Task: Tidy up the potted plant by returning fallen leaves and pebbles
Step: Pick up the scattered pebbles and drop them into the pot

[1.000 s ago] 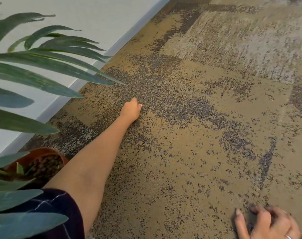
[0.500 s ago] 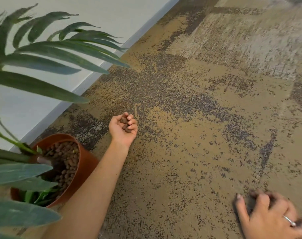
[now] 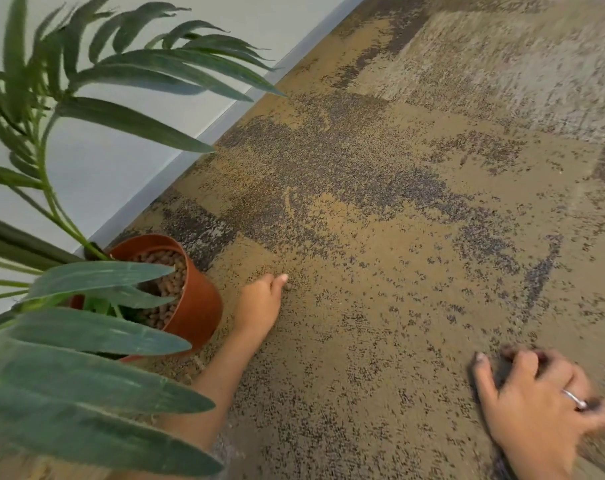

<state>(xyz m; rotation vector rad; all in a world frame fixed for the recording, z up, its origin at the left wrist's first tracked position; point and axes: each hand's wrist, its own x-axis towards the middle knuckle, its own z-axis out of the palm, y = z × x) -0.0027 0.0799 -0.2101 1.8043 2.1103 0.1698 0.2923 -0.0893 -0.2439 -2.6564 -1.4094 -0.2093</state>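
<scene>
A terracotta pot (image 3: pixel 197 306) filled with brown pebbles (image 3: pixel 166 282) stands on the carpet by the wall, and its long green leaves (image 3: pixel 97 341) hang over the left of the view. My left hand (image 3: pixel 259 303) rests on the carpet just right of the pot. Its fingers are curled in, and one fingertip touches a small loose pebble (image 3: pixel 288 287). What lies inside the fist is hidden. My right hand (image 3: pixel 533 403), which wears a ring, is blurred and props on the carpet at the lower right with bent, spread fingers.
Mottled tan and dark carpet (image 3: pixel 415 237) covers the floor. A pale wall with a grey skirting board (image 3: pixel 197 143) runs diagonally behind the pot. Leaves hide part of the pot and my left forearm.
My left hand closed into a fist around pebbles out on the carpet, then drew back to just beside the pot. The view swung toward the pot. My right hand stayed planted.
</scene>
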